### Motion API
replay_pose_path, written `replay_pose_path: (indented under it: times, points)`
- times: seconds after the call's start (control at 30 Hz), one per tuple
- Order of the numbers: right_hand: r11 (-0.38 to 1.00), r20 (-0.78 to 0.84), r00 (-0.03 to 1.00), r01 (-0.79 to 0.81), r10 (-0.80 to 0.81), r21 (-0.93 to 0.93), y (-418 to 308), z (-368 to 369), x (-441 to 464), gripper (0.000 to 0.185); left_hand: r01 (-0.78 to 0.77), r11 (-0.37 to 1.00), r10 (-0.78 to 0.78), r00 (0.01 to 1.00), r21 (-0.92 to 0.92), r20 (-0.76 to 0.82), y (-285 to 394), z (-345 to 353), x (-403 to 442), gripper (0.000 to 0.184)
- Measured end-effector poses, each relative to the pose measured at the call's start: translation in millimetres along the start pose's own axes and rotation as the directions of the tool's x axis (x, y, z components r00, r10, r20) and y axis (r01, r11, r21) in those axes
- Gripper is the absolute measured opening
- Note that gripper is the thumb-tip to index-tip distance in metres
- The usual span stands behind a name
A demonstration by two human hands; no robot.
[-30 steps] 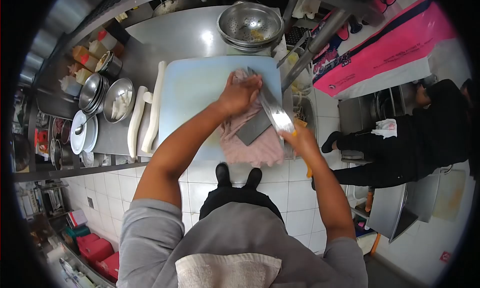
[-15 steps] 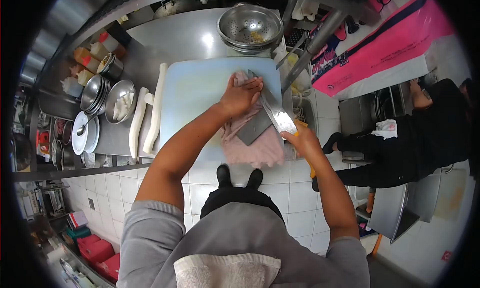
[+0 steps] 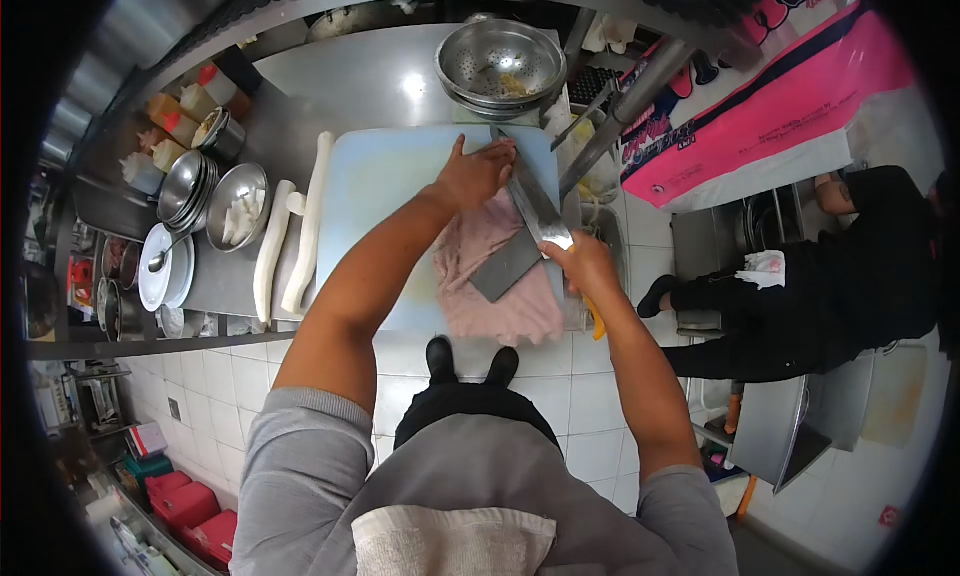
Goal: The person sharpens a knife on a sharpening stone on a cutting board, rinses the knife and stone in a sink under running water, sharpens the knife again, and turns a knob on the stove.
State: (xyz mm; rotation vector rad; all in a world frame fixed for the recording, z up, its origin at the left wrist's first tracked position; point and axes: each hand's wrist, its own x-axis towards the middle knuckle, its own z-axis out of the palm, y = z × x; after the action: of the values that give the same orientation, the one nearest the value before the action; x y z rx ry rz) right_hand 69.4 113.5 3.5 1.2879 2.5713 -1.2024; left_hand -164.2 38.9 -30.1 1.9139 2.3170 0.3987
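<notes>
My right hand [image 3: 588, 266] is wrapped around the yellow handle of a large knife [image 3: 537, 214]. The wide blade slants up and left, lying across the upper part of a dark grey sharpening stone [image 3: 505, 268]. Near the blade's tip, my left hand [image 3: 474, 176] lies with fingers stretched out flat on the metal, the thumb apart. Under the stone is a rumpled pink cloth [image 3: 470, 311], which hangs over the near edge of a pale blue cutting board [image 3: 385, 196].
Long peeled white roots [image 3: 312, 236] lie left of the board, beside a metal bowl [image 3: 238, 208] of white pieces. A metal colander [image 3: 500, 61] stands behind the board. On the right is another person in black [image 3: 850, 276], and a pink bag [image 3: 760, 96] hangs above.
The knife has slid up and left over the stone, with my right hand following it. My left hand has shifted slightly up and left, and more of the stone's lower part shows.
</notes>
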Motion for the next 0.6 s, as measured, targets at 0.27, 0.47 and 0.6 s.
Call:
replay_pose_path:
  times: [0.27, 0.47, 0.6]
  points:
    - [0.957, 0.225, 0.93, -0.277, 0.289, -0.085, 81, 43, -185, 0.071, -0.308, 0.951, 0.301, 0.934, -0.006, -0.19, 101, 14, -147, 0.042]
    - [0.998, 0.037, 0.998, -0.059, 0.059, 0.0, 24, 3, -38, 0.056, -0.125, 0.99, 0.132, 0.984, 0.064, -0.118, 10, 21, -19, 0.043]
    - [0.999, 0.017, 0.999, -0.027, 0.027, 0.022, 21, 2, -33, 0.051, -0.123, 0.982, 0.13, 0.991, 0.141, -0.037, 17, 1, -15, 0.046]
